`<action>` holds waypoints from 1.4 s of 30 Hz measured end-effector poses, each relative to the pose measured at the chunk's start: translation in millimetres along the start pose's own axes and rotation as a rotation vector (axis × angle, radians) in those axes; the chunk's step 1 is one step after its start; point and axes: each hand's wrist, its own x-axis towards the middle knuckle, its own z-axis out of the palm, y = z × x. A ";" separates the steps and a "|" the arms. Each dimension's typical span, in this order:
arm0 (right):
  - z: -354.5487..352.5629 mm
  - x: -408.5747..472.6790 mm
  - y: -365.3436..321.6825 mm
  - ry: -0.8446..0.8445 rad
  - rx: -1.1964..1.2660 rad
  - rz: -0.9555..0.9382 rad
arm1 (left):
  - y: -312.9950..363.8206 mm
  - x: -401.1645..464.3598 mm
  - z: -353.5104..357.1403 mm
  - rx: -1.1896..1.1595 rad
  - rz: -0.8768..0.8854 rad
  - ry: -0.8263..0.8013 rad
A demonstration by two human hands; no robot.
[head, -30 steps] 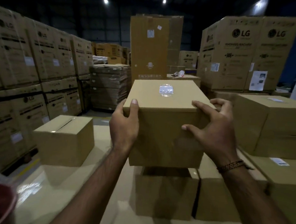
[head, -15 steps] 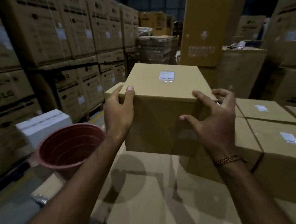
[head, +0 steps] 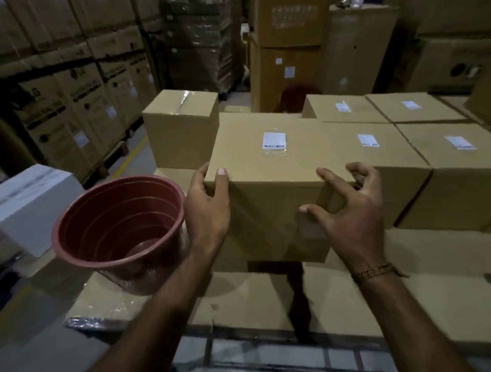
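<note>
I hold a plain brown cardboard box (head: 268, 161) with a white label on its top, in front of me at chest height. My left hand (head: 208, 214) grips its near left corner, thumb over the top edge. My right hand (head: 352, 213) grips the near right corner with fingers spread and curled around it. The box hangs just above a flat cardboard sheet (head: 418, 304) and casts a shadow on it. Its right side is close against a row of matching labelled boxes (head: 453, 179).
An empty red plastic pot (head: 120, 222) stands at my left wrist, with a white box (head: 23, 199) beyond it. Another brown box (head: 180, 126) stands behind left. Stacked cartons (head: 69, 104) line the left aisle, and tall cartons (head: 285, 54) rise behind.
I have carried the box forward and lowered it beside the row of labelled boxes. My view has tilted down, and the red pot now sits close to my left wrist.
</note>
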 end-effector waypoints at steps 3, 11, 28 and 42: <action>6.7 -24.3 -2.5 -0.046 -0.041 0.038 | -22.5 -9.2 -11.1 0.010 -0.041 -0.042; 21.8 -66.1 2.6 -0.085 -0.047 0.124 | -50.9 -30.7 -27.0 0.117 -0.057 -0.079; 4.9 -91.2 25.4 -0.149 -0.130 0.119 | -58.2 -46.8 -18.6 0.387 0.280 0.007; 72.3 46.5 16.3 -0.355 -0.040 0.127 | -51.0 56.0 50.7 0.824 0.271 -0.562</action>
